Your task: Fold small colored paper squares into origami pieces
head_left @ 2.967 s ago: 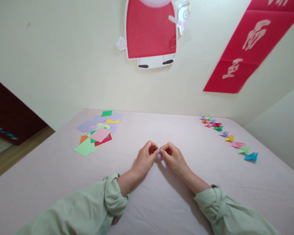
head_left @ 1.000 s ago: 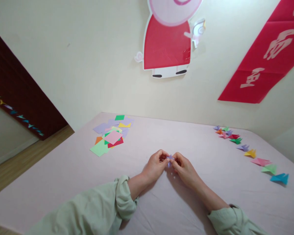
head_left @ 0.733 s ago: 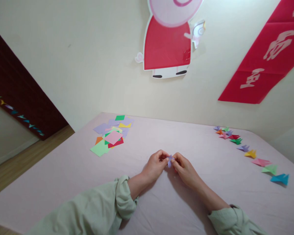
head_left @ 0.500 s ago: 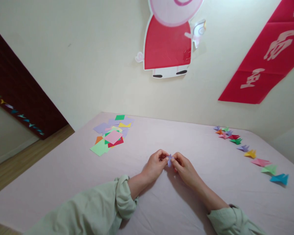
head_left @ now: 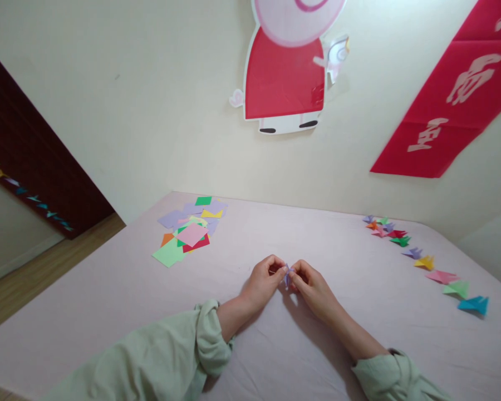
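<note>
My left hand [head_left: 264, 280] and right hand [head_left: 314, 285] each hold a pinching grip on one small purple folded paper piece [head_left: 287, 274] mid-way across the pink bed [head_left: 108, 312], with one pile of coloured paper squares [head_left: 187, 234] well to its left, roughly twelve folded paper figures [head_left: 425, 262] along the edge to its right, and bare sheet between.

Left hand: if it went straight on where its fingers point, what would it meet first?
The left hand points right at the small purple folded paper, which it seems to be pinching; just beyond is the right hand, holding the paper's other side.
</note>
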Action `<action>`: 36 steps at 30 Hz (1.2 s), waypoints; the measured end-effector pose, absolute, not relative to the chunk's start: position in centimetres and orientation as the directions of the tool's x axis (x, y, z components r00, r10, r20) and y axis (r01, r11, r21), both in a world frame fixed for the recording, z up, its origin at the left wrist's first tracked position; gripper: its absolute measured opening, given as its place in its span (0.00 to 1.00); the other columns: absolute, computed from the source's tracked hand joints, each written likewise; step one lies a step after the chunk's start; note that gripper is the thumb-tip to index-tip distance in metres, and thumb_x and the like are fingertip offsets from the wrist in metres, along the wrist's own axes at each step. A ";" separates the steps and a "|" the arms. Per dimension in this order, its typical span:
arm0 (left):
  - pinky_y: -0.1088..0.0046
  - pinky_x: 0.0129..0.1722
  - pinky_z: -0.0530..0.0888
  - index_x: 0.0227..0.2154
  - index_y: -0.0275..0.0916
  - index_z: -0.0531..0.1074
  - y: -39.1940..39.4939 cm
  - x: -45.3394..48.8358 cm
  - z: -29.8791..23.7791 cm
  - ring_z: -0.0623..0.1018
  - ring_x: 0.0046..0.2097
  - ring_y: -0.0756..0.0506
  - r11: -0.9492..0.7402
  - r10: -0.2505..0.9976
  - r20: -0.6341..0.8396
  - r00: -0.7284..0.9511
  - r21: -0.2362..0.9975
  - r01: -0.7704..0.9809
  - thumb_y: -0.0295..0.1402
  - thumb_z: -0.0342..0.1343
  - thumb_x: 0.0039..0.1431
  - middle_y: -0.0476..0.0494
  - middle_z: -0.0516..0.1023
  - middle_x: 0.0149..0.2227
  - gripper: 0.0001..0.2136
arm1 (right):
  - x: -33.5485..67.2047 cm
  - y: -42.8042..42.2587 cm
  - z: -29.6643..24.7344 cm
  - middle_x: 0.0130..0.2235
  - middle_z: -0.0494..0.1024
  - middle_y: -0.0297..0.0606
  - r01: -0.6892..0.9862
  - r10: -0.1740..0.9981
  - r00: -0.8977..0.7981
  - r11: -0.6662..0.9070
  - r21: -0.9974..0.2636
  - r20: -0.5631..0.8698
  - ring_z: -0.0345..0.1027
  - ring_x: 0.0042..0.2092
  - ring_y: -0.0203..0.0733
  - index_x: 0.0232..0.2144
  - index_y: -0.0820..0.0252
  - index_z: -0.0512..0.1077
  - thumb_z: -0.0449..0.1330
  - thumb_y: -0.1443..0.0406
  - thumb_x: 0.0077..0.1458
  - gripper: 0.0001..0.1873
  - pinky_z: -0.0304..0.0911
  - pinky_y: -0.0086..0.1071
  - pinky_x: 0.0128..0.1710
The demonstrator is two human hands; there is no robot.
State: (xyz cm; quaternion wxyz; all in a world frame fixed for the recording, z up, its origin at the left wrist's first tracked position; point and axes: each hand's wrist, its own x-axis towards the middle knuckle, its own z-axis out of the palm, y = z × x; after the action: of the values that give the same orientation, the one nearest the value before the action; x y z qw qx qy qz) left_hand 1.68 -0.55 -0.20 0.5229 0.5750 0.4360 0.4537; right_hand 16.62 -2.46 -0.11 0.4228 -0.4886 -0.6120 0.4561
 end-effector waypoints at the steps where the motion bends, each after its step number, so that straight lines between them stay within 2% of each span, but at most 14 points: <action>1: 0.74 0.34 0.69 0.28 0.37 0.70 -0.5 1.7 -0.2 0.72 0.31 0.50 -0.063 0.978 0.058 0.202 0.998 0.020 0.33 0.55 0.53 0.50 0.73 0.28 0.05 | 16.6 -2.4 -0.2 0.27 0.69 0.31 0.184 0.982 -0.174 0.102 -0.978 0.070 0.65 0.28 0.37 0.28 0.57 0.63 0.57 0.54 0.56 0.14 0.62 0.32 0.30; 5: 0.75 0.33 0.68 0.28 0.37 0.69 -0.4 1.6 -0.1 0.71 0.31 0.50 -0.026 0.984 0.029 0.175 1.000 -0.015 0.35 0.56 0.54 0.50 0.72 0.28 0.07 | 16.4 -2.4 -0.1 0.29 0.70 0.31 0.109 0.977 -0.200 0.089 -0.990 0.066 0.67 0.31 0.38 0.30 0.57 0.63 0.58 0.57 0.54 0.11 0.64 0.32 0.33; 12: 0.75 0.33 0.70 0.33 0.39 0.65 -0.2 1.7 -1.0 0.72 0.31 0.51 -0.028 0.990 0.035 0.138 0.998 -0.055 0.37 0.58 0.54 0.51 0.71 0.30 0.10 | 16.5 -2.4 0.2 0.25 0.68 0.28 0.137 0.984 -0.166 0.089 -0.987 0.066 0.62 0.27 0.34 0.28 0.57 0.63 0.56 0.63 0.53 0.05 0.58 0.29 0.29; 17: 0.76 0.33 0.69 0.30 0.39 0.63 -0.4 1.5 -1.2 0.71 0.31 0.51 -0.120 0.982 0.115 0.148 0.992 0.025 0.35 0.56 0.56 0.52 0.69 0.29 0.08 | 16.4 -2.4 0.2 0.28 0.69 0.30 0.073 0.986 -0.163 0.057 -0.996 0.044 0.63 0.30 0.35 0.28 0.58 0.64 0.57 0.60 0.53 0.08 0.61 0.29 0.30; 21: 0.75 0.34 0.70 0.30 0.39 0.65 -0.4 1.5 -1.0 0.72 0.33 0.50 -0.146 0.973 0.133 0.191 0.988 0.055 0.34 0.54 0.58 0.51 0.70 0.30 0.06 | 16.4 -2.3 0.3 0.28 0.68 0.30 0.050 0.984 -0.168 0.074 -0.996 0.064 0.64 0.30 0.35 0.30 0.58 0.65 0.56 0.62 0.53 0.05 0.62 0.30 0.31; 25: 0.74 0.34 0.71 0.32 0.39 0.67 -0.6 1.4 -0.7 0.74 0.33 0.49 -0.137 0.970 0.116 0.216 0.987 0.087 0.33 0.53 0.59 0.49 0.72 0.32 0.04 | 16.4 -2.5 0.4 0.30 0.70 0.31 0.079 0.983 -0.163 0.098 -0.992 0.085 0.67 0.31 0.35 0.32 0.58 0.65 0.56 0.62 0.55 0.05 0.64 0.31 0.33; 32: 0.72 0.37 0.71 0.29 0.39 0.68 -0.5 1.3 -0.5 0.74 0.36 0.49 -0.231 0.965 0.196 0.176 0.951 0.206 0.31 0.53 0.58 0.49 0.70 0.33 0.03 | 16.5 -2.7 0.2 0.30 0.73 0.31 0.192 0.978 -0.172 0.153 -0.969 0.120 0.68 0.31 0.36 0.34 0.58 0.66 0.55 0.61 0.58 0.06 0.63 0.31 0.34; 36: 0.73 0.35 0.71 0.29 0.39 0.68 -0.6 1.2 -0.4 0.73 0.34 0.49 -0.244 0.961 0.205 0.184 0.945 0.220 0.30 0.52 0.58 0.49 0.70 0.33 0.03 | 16.5 -2.5 0.0 0.30 0.73 0.32 0.174 0.976 -0.166 0.168 -0.970 0.139 0.68 0.31 0.36 0.34 0.59 0.68 0.55 0.62 0.58 0.06 0.63 0.32 0.34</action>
State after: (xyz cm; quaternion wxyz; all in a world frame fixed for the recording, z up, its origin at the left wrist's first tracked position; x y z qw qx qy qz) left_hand 1.23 -0.59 -0.43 0.4137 0.6489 0.4549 0.4482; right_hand 16.49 -2.54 -0.02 0.4483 -0.4649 -0.6188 0.4472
